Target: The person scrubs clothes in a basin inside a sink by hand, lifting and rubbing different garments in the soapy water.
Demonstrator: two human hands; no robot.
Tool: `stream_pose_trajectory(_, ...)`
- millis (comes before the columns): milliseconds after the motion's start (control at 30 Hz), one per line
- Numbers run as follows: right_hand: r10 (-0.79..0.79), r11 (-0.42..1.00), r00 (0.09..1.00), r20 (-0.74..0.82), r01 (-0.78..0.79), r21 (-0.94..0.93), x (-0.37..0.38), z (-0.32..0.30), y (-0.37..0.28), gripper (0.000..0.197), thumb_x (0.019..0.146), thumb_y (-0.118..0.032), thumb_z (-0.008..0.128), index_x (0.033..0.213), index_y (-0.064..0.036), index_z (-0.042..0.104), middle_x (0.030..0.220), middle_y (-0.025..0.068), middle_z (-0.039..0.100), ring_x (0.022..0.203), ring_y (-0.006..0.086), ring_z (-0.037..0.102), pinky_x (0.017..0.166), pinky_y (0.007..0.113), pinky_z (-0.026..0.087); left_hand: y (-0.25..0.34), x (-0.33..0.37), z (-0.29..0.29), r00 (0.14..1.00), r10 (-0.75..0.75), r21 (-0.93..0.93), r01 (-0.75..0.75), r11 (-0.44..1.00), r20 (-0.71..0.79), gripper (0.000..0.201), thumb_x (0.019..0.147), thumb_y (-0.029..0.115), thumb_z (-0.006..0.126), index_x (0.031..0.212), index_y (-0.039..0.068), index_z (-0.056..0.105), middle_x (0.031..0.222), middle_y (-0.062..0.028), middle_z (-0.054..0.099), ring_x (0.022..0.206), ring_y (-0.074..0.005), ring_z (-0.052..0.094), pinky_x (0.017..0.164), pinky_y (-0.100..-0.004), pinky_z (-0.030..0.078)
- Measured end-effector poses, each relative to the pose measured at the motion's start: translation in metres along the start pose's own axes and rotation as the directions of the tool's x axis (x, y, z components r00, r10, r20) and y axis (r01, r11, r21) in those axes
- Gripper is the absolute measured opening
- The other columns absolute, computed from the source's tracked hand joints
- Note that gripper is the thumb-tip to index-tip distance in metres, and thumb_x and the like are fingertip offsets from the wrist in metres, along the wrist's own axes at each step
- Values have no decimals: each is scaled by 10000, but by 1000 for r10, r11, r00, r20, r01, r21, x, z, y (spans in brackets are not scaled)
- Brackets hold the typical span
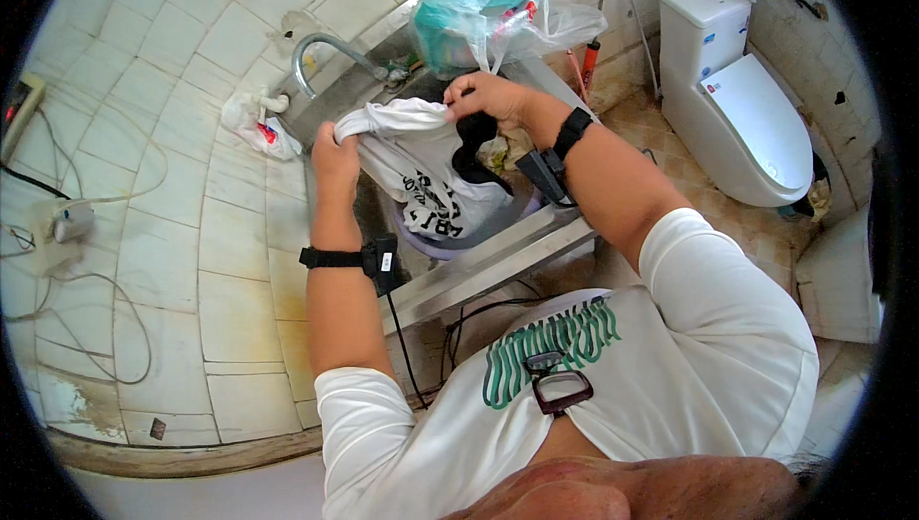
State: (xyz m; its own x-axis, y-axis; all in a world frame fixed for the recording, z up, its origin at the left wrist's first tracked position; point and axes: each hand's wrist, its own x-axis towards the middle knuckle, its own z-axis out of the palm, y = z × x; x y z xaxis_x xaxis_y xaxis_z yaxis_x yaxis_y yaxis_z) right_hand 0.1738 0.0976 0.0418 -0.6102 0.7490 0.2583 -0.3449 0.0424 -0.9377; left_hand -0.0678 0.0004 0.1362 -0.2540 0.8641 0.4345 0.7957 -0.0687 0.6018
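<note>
A white garment (392, 142) with black printed lettering is stretched between my hands, its upper edge bunched and its lower part hanging into a purple-rimmed basin (436, 251). My left hand (335, 158) is closed on the garment's left end. At the other end, my right hand (486, 99) pinches the cloth between thumb and fingers. Black cloth (471, 148) hangs beside the white fabric below my right hand; whether it belongs to the same garment I cannot tell. The basin sits in a metal sink (479, 276), its inside mostly hidden by the cloth.
A curved metal faucet (316, 44) rises behind the sink. Clear and teal plastic bags (469, 17) stand at the back, and a white bag (258, 123) lies to the left. A white toilet (742, 127) is at the right. Black cables (459, 324) hang below the sink.
</note>
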Motion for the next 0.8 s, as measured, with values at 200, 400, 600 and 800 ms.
stream_pose_trajectory(200,56,747,998,0,-42,-663,-16,29,-2,366,637,-147,760,949,-70,586,982,135,609,905,263,593,758,385,466,-12,12,-20,996,82,119,-85,989,31,185,777,122,574,901,-1,513,804,-201,598,766,-318,587,698,-376,449)
stream_pose_trajectory(400,-387,602,851,-354,-58,-797,-10,14,4,264,718,-137,694,949,-55,597,1012,170,599,950,352,580,824,409,464,-11,24,-53,984,177,340,-176,924,28,205,730,72,621,872,14,485,785,-188,575,754,-340,575,691,-377,449)
stream_pose_trajectory(600,-427,646,849,-310,47,-762,-5,10,0,287,724,-245,669,900,-25,617,879,210,614,842,376,594,757,421,478,-30,19,-43,965,260,218,-250,943,-21,223,710,14,608,893,14,480,783,-175,550,746,-333,558,703,-369,447)
stream_pose_trajectory(800,-150,764,915,-375,-133,-632,-2,12,9,291,705,-267,654,811,3,637,765,219,609,740,359,598,692,399,475,-97,-5,3,901,12,183,-101,978,433,344,688,-2,642,995,31,490,927,-174,593,890,-313,590,787,-377,453)
